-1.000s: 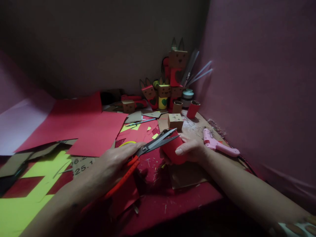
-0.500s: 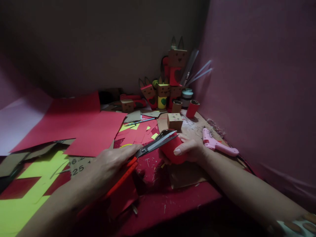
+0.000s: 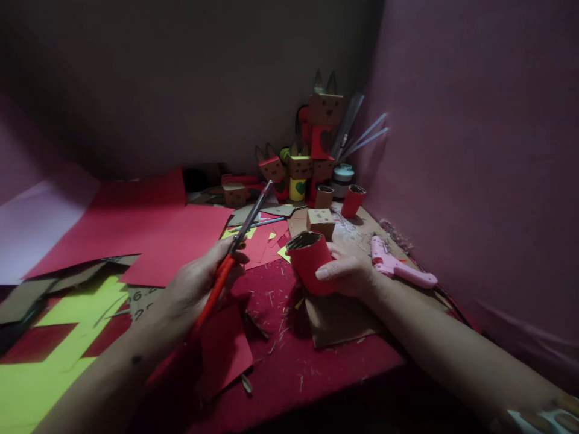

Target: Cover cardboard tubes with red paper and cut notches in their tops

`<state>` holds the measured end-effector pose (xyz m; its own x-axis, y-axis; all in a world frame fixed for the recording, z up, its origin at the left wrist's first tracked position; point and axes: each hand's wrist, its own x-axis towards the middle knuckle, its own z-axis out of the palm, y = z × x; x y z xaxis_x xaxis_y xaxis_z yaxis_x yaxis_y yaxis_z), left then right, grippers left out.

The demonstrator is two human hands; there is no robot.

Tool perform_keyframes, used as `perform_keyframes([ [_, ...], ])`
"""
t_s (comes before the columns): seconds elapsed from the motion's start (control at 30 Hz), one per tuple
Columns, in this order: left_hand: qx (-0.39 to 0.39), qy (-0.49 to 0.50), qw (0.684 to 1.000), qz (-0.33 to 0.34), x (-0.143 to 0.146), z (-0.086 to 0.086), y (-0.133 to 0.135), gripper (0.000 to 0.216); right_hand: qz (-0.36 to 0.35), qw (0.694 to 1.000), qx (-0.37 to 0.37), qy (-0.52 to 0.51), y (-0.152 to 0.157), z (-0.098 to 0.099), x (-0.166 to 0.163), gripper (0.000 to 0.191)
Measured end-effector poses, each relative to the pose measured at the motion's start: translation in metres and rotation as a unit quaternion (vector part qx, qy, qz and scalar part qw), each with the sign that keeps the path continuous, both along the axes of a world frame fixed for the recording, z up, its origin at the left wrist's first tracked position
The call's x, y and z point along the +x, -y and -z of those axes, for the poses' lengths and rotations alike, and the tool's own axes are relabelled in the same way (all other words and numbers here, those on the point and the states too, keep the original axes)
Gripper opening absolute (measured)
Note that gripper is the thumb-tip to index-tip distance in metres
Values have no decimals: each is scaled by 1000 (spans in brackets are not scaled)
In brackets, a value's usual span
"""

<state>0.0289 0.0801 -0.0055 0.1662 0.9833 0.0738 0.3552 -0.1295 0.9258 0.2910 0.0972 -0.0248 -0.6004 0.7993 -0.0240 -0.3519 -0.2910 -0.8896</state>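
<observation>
The right hand [image 3: 350, 274] gripped a red paper-covered tube [image 3: 311, 260] near the tabletop's right edge, its open mouth tilted up, clear of the blades. The left hand [image 3: 199, 283] clasped orange-handled scissors [image 3: 235, 244], blades shut, pointing toward the far corner's cardboard figures [image 3: 316, 150]. A pink glue gun [image 3: 398, 265] lay just beside.

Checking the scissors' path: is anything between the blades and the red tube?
Nothing visible. The orange-handled scissors in the left hand point away, and only open tabletop separates them from the red paper-covered tube in the right hand.
</observation>
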Motion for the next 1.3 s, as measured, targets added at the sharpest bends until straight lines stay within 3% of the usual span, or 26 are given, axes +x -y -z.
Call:
perform_keyframes([
  [0.13, -28, 17, 999, -38, 2, -11, 10, 50, 11, 999, 50, 10, 0, 0, 1, 52],
  [0.43, 25, -12, 1000, 3, 9, -15, 10, 52, 108, 967, 184, 141, 0, -2, -6, 49],
  [0.6, 25, -20, 999, -40, 14, -18, 8, 54, 155, 967, 156, 129, 2, -3, -8, 49],
  [0.8, 4, 6, 997, -82, 11, -9, 2, 55, 159, 972, 150, 84, 2, -3, -8, 48],
  [0.87, 1, 15, 996, -84, 12, -7, -1, 53, 196, 969, 133, 63, -1, -6, -4, 47],
  [0.93, -1, 25, 997, -78, 13, -6, -3, 52, 273, 952, 132, 35, -6, -13, 4, 45],
  [1.0, -5, 33, 997, -67, 12, -4, -4, 51, 363, 916, 168, 24, -14, -25, 15, 45],
  [1.13, 18, 51, 997, -59, 10, 2, -5, 46, 491, 850, 171, 88, -39, -50, 39, 44],
  [1.2, 32, 55, 996, -56, 8, 4, -7, 44, 519, 822, 148, 181, -53, -53, 48, 39],
  [1.3, 44, 61, 996, -56, 8, 5, -7, 44, 530, 801, 148, 236, -72, -44, 55, 39],
])
